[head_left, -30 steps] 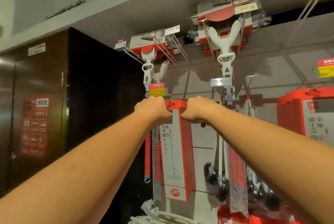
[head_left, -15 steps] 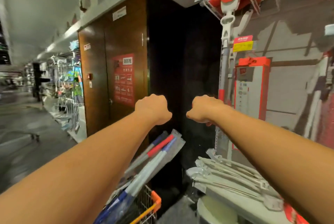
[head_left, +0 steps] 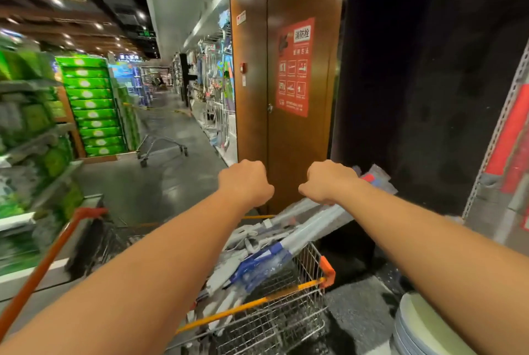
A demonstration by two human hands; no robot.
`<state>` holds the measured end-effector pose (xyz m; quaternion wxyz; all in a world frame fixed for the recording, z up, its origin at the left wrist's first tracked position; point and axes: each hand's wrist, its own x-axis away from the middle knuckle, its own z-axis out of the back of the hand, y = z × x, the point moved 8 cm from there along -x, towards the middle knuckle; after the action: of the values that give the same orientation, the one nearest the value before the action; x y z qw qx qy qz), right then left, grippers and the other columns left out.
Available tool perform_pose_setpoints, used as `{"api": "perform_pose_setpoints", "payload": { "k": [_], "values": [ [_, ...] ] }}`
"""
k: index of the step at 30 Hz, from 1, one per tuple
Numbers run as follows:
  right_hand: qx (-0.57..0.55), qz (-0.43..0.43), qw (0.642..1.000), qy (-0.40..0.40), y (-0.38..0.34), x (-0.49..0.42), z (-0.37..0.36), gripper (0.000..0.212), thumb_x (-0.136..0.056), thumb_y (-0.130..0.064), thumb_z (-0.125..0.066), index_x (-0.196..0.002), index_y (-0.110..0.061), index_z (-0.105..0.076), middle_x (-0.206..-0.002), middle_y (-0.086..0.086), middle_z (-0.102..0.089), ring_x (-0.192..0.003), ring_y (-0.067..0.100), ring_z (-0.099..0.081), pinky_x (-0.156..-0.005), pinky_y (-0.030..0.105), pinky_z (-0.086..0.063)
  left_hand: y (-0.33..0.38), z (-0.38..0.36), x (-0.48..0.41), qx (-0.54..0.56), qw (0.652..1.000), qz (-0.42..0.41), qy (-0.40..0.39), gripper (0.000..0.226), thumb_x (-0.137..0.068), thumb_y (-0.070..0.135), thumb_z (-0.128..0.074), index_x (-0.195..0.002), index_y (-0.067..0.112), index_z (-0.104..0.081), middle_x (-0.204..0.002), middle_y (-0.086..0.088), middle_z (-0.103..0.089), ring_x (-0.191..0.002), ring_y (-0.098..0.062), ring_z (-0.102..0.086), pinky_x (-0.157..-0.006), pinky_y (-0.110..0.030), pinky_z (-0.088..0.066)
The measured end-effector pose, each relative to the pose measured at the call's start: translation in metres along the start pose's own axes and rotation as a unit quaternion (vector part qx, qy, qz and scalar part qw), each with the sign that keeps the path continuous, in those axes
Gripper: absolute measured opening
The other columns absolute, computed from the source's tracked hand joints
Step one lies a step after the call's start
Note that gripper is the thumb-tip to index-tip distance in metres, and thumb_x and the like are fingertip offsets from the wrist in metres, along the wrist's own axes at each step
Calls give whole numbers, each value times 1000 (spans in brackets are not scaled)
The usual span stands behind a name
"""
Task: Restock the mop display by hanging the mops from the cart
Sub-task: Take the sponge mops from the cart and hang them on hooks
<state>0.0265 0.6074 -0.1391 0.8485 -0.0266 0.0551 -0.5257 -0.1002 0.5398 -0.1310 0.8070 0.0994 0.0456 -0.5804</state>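
A wire cart (head_left: 257, 301) with an orange rim stands below my arms. Several mops (head_left: 286, 243) wrapped in clear plastic, with white and blue handles, lie slanted in it, their ends sticking out past the far right corner. My left hand (head_left: 246, 182) is a fist in the air over the cart and holds nothing. My right hand (head_left: 329, 181) is also curled, just above the upper ends of the mops, with no grip on them that I can see. The mop display shows only as a perforated upright (head_left: 498, 131) and a red package (head_left: 512, 131) at the right edge.
A brown door (head_left: 289, 140) with a red poster (head_left: 294, 68) stands straight ahead, with a dark wall to its right. Green stocked shelves (head_left: 88, 102) line the aisle's left side. Another cart (head_left: 161, 144) stands in the aisle. Round pale plates (head_left: 420, 326) are stacked at bottom right.
My view has swung left and down, from the hanging mops on the display to the cart. Both hands let go of the red and white box and stay curled in front of me.
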Motion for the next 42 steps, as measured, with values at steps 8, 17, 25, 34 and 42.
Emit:
{"api": "perform_pose_setpoints", "payload": {
  "k": [8, 17, 25, 34, 42],
  "values": [
    [-5, 118, 989, -84, -22, -52, -82, 27, -93, -39, -50, -89, -14, -59, -89, 5, -57, -83, 28, -55, -70, 31, -42, -35, -80, -5, -6, 991, 131, -31, 33, -91, 42, -54, -101, 14, -67, -101, -9, -63, -93, -31, -61, -70, -33, -42],
    [-25, 220, 967, -124, -68, -69, -174, 28, -92, -36, -49, -80, -10, -52, -102, 15, -63, -88, 32, -56, -70, 33, -42, -85, -153, 32, 5, 964, 264, -31, 41, -95, 44, -47, -123, 17, -59, -120, -10, -62, -111, -30, -58, -79, -35, -45],
    [-42, 229, 965, -121, -113, -100, -218, 23, -92, -28, -49, -98, -10, -62, -100, 12, -62, -94, 32, -59, -68, 30, -37, -137, -207, 30, 65, 945, 319, -3, 40, -92, 38, -50, -125, 16, -57, -121, -10, -61, -115, -32, -53, -83, -39, -47],
    [-34, 214, 964, -154, -152, -150, -264, 22, -91, -30, -49, -94, -12, -61, -101, 12, -62, -92, 31, -56, -68, 30, -36, -175, -265, -14, 140, 931, 336, -2, 44, -93, 42, -50, -129, 18, -55, -122, -10, -60, -116, -31, -54, -83, -38, -46],
    [-49, 284, 942, -173, -182, -208, -304, 16, -91, -25, -50, -92, -13, -60, -103, 15, -66, -92, 34, -58, -67, 30, -36, -194, -316, -53, 171, 897, 407, -1, 37, -95, 40, -48, -121, 15, -58, -113, -10, -62, -107, -32, -58, -77, -38, -47]
  ]
}}
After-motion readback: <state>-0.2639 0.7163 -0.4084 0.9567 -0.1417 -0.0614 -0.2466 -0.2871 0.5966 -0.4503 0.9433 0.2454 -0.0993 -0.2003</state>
